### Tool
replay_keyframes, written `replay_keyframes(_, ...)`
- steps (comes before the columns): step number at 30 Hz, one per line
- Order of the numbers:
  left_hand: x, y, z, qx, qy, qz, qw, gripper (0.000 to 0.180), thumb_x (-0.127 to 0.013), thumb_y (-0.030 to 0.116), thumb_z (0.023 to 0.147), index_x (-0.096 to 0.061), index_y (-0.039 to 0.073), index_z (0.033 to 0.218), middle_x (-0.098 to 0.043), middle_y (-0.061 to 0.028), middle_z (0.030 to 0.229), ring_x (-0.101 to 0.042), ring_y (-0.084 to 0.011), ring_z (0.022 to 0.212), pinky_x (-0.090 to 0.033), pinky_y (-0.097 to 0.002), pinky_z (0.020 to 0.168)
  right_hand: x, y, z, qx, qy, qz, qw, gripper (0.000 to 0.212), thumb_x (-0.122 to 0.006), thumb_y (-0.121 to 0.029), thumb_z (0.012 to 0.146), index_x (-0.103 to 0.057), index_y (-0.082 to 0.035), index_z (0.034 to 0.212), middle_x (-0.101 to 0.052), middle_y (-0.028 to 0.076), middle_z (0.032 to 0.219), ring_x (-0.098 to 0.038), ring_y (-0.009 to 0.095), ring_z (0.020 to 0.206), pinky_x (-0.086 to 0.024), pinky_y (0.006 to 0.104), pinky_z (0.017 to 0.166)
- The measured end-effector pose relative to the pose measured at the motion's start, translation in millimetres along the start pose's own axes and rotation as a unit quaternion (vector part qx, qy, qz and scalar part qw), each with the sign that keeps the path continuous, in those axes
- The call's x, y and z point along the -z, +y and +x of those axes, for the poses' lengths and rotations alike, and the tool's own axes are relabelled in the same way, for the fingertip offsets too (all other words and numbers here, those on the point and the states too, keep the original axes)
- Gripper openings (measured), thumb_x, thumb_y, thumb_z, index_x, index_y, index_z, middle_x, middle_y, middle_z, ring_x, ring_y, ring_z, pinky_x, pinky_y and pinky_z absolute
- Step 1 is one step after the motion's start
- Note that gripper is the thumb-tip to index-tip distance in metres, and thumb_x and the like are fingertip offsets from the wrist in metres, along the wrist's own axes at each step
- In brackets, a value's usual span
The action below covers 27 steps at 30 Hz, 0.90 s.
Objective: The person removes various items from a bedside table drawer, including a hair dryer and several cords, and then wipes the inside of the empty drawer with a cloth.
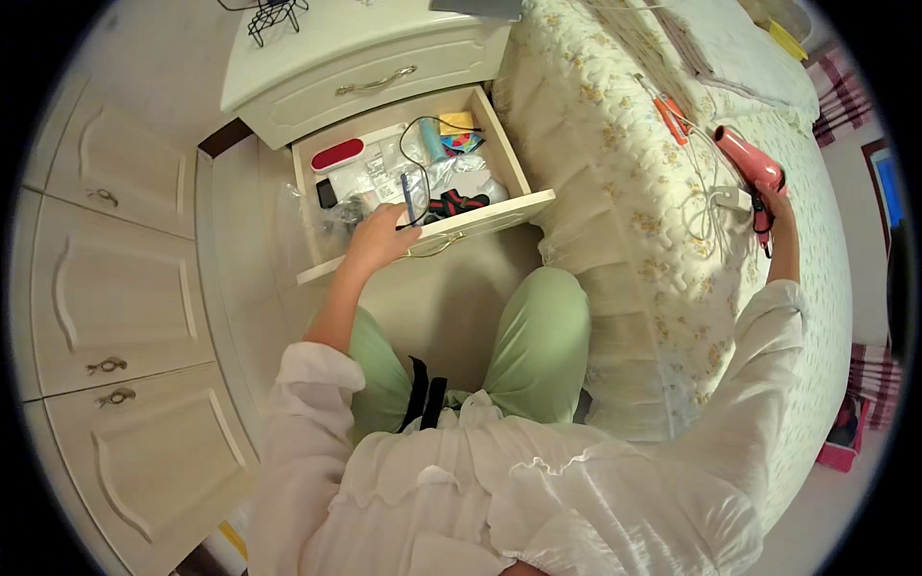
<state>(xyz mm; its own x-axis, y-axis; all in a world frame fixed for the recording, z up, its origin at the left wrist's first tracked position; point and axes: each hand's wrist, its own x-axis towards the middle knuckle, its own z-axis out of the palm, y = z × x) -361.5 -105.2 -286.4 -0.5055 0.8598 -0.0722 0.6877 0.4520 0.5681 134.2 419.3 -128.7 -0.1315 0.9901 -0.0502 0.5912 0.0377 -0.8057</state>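
A cream drawer [307,192] stands pulled out in front of my knees. My left hand [379,238] is at its front panel, fingers bent over the top edge and closed on it. Near those fingertips lie a thin blue stick [408,197] and a black cord [424,173]. On the bed to my right, a pink hair dryer [749,158] lies with its nozzle pointing away to the left. My right hand [776,204] is closed around its handle end, where a dark cord is bunched. Beside it are a white plug block [733,199] and looped white cable [706,226].
The drawer also holds a red-topped case [338,156], a blue-green tube [432,140], a yellow packet [458,123], a black strap [456,203] and clear bags. An orange-handled tool [670,119] lies on the bed [634,288]. Cabinets [125,278] line the left.
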Motion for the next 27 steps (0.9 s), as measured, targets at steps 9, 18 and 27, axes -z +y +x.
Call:
replay_keyframes(9, -27.0, -17.5, -4.1, 0.008, -0.090, 0.058, 0.994, 0.051, -0.055, 0.040, 0.083, -0.056, 0.002, 0.116, -0.062, -0.0214, 0.104, -0.059, -0.0366, 0.096, -0.046, -0.0431, 0.083, -44.6, -102.5, -97.2, 0.447, 0.325, -0.390, 0.737, 0.045, -0.067, -0.022, 0.079, -0.054, -0.004, 0.118, -0.061, 0.017, 0.109, -0.058, 0.029, 0.103, -0.046, 0.0358, 0.085)
replay_keyframes(18, -30.4, -16.2, -7.7, 0.015, -0.038, -0.016, 0.999, 0.045, -0.056, 0.041, 0.084, -0.062, 0.003, 0.108, -0.064, -0.0219, 0.094, -0.061, -0.0372, 0.088, -0.046, -0.0433, 0.080, -425.8, -85.7, -164.9, 0.331, -0.436, -0.244, 0.800, 0.048, -0.071, -0.026, 0.073, -0.057, 0.001, 0.111, -0.063, 0.013, 0.099, -0.061, 0.023, 0.087, -0.049, 0.0323, 0.078)
replay_keyframes(27, -27.8, -23.1, -11.2, 0.028, 0.027, -0.085, 0.996, 0.042, -0.058, 0.037, 0.083, -0.063, 0.003, 0.107, -0.065, -0.0197, 0.094, -0.062, -0.0350, 0.087, -0.048, -0.0405, 0.080, -525.5, -56.0, -185.3, 0.276, -0.479, -0.420, 0.720, 0.073, -0.079, -0.044, 0.059, -0.057, 0.001, 0.111, -0.058, 0.023, 0.113, -0.059, 0.035, 0.097, -0.047, 0.0417, 0.082)
